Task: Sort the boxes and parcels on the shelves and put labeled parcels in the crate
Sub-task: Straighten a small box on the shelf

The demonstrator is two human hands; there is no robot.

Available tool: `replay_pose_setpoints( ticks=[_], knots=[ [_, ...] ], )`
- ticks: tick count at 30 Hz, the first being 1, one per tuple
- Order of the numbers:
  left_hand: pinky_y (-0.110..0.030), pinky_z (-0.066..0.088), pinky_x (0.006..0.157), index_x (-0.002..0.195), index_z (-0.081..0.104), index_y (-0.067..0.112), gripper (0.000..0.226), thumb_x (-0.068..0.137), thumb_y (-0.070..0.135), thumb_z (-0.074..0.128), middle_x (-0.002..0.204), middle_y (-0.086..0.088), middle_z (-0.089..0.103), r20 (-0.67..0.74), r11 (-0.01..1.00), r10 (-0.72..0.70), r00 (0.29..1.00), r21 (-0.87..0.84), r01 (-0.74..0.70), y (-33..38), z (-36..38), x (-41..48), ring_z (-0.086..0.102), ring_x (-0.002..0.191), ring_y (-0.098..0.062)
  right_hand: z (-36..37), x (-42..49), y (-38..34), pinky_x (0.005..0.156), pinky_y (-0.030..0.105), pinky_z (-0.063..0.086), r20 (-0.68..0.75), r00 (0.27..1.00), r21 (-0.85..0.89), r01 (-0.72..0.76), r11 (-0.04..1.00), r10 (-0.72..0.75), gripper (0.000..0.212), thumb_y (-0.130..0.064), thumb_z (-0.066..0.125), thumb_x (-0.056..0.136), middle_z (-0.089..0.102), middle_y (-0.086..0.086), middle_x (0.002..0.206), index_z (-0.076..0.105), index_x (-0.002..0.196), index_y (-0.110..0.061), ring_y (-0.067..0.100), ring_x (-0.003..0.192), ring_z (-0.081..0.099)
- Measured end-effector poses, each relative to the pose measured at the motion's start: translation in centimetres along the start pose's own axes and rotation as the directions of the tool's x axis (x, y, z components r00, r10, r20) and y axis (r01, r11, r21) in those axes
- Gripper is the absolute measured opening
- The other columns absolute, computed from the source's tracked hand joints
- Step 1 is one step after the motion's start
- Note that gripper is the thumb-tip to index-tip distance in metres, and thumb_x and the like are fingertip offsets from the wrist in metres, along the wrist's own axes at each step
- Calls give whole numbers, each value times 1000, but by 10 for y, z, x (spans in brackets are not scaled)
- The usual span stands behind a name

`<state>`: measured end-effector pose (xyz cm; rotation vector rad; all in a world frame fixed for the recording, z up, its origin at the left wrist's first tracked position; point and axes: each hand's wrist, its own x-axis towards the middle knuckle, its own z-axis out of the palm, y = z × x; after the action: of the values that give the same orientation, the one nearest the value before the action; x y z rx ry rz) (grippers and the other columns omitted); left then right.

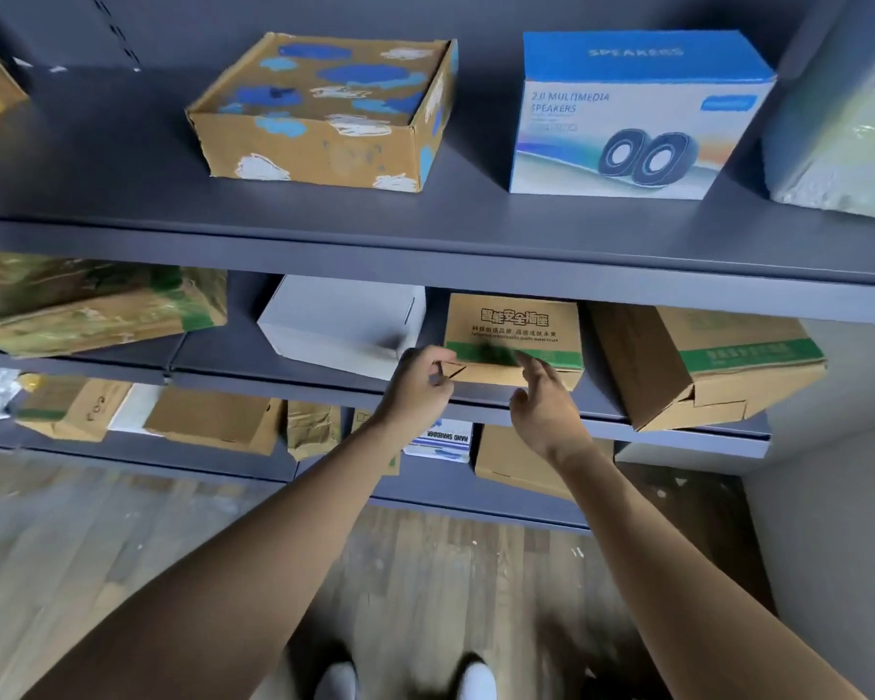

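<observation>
left hand [418, 384] pinches the cardboard box [514, 325] at seven o'clock; i see right hand [544, 406], fingers straight, touching it at five o'clock.

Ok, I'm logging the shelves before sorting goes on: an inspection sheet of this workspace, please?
Surface: grey shelves, three levels in view.
Job's things: small brown box on the middle level, white box to its left, big brown box tilted at its right; no crate seen.
Clutter: painted box and speaker box on top; more boxes below.
Hands: left hand grips the small brown box's lower corner; right hand touches its front, fingers straight.
Cables: nothing seen.
Surroundings: wooden floor.
</observation>
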<state>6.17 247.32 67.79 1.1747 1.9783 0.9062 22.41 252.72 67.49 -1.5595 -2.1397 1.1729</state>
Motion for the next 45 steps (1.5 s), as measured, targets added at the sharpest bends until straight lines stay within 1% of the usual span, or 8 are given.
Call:
replay_pose_setpoints(
  ticks=[5,12,15,19,25,30,34,45],
  knots=[
    [-23,44,87,115,63,8,32,90,-6,48,122,-9,56,-266,1000,-9,964,-10,7,-22,-49,-1,57,109,-20,31,7,-40,112,34,35,59,998,13,35,999,-36,55,-5,40,99,40,11,152,32,153,-14,26,137,43],
    [-20,37,86,131,52,6,42,90,-2,49,135,-18,42,-529,990,-138,838,-78,113,-75,-132,35,49,120,-30,80,21,-80,117,36,30,107,994,54,-29,998,23,61,-13,48,99,39,10,155,24,155,-11,27,143,37],
    [-32,44,97,147,37,11,57,92,10,51,142,-13,45,-383,957,-289,877,-112,267,-98,-159,56,49,125,-31,105,29,-92,118,38,30,126,989,103,-89,991,76,67,-21,50,101,39,12,155,16,158,-17,28,143,38],
    [-30,39,93,151,32,23,63,93,25,54,140,-2,49,-56,925,-362,931,-142,351,-117,-183,70,50,125,-27,129,42,-106,102,39,44,21,983,291,-182,939,184,40,-28,55,99,58,4,122,50,135,-12,24,115,56],
    [-27,38,66,86,55,18,8,86,12,58,90,-4,57,-60,903,-312,948,-330,276,-130,-207,53,52,83,-19,151,39,-119,99,58,46,-73,928,577,-258,775,364,26,-44,58,96,54,5,122,48,119,-36,26,109,54],
    [-40,51,79,106,50,18,48,63,33,66,100,-4,60,23,801,-380,925,-492,341,-129,-230,9,59,95,-23,154,15,-137,76,42,36,15,910,759,-281,588,415,40,-56,68,77,50,2,100,39,89,-32,22,88,47],
    [-51,47,102,103,49,21,45,60,29,61,112,-8,62,112,783,-351,930,-509,357,-130,-240,-27,60,109,-27,143,-16,-138,78,42,29,51,916,784,-284,552,398,49,-52,74,71,61,-7,90,43,101,-30,20,88,50],
    [-28,44,89,126,46,24,41,93,1,51,116,10,57,-84,899,-123,989,-431,76,-72,-240,-113,54,101,-4,81,-114,-143,84,48,49,189,980,764,-187,618,63,84,-50,76,62,68,-3,122,41,137,-40,25,106,67]
  ],
)
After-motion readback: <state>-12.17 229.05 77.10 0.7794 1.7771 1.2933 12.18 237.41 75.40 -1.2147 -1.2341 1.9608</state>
